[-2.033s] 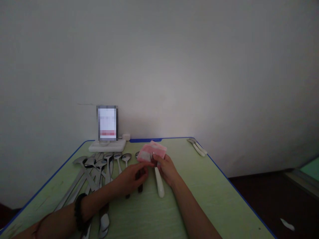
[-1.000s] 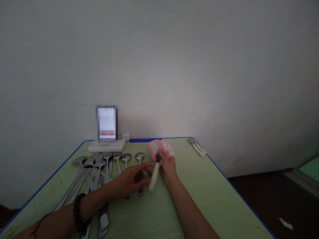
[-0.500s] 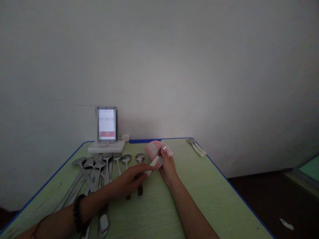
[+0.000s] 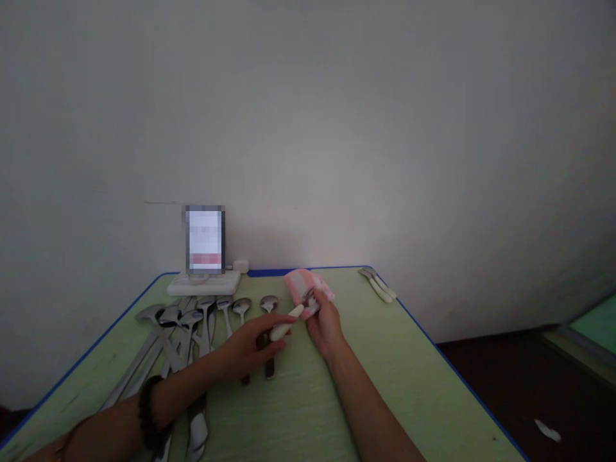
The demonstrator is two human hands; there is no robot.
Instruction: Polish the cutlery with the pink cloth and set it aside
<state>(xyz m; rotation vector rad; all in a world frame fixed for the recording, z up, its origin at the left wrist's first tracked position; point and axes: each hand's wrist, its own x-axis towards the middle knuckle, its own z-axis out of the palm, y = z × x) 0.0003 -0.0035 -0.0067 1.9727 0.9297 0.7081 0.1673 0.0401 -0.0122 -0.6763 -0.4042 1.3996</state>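
My left hand (image 4: 250, 343) is closed on the pale handle of a white-handled piece of cutlery (image 4: 285, 325). Its metal end runs into a pink-and-white striped cloth (image 4: 304, 282), so whether it is a fork or a spoon is hidden. My right hand (image 4: 328, 324) pinches that cloth around the metal end, thumb on top. Both hands are above the middle of the green table. Just beyond and beneath my left hand lie two spoons with dark handle ends, one spoon (image 4: 269, 304) nearer the cloth and another spoon (image 4: 242, 307) left of it.
Several metal spoons and ladles (image 4: 168, 350) lie heaped on the left of the green table (image 4: 385, 385), partly under my left forearm. Behind them a blurred screen (image 4: 205, 237) stands on a white base (image 4: 204, 283). Two white-handled cutlery pieces (image 4: 380, 289) rest at the far right corner.
My left hand has tipped the handle a little lower and flatter. The cloth has shifted slightly in my right hand, and the right thumb has moved a little.
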